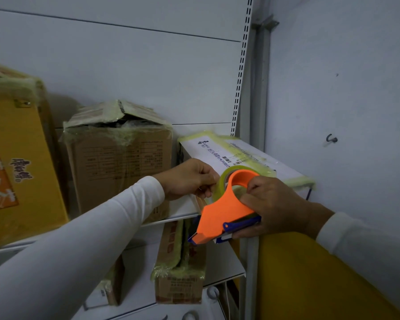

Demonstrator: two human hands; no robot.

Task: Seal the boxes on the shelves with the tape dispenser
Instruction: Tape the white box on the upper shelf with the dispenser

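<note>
My right hand point(273, 204) grips an orange tape dispenser point(222, 215) with blue trim, held in front of the shelf edge. Its roll of clear tape point(226, 174) shows behind the orange frame. My left hand point(189, 179) pinches the tape at the roll's left side. Just behind both hands a flat white box point(245, 155) with yellowish tape on its edges lies on the shelf point(180, 213). To the left stand a brown cardboard box point(120, 158) with a crumpled, partly raised taped flap and a tall yellow box point(16, 162).
A slotted metal upright point(240, 72) and grey post bound the shelf on the right, with a white wall beyond. A lower shelf point(231, 271) carries a taped brown box point(180, 269). A yellow surface point(310, 280) lies under my right forearm.
</note>
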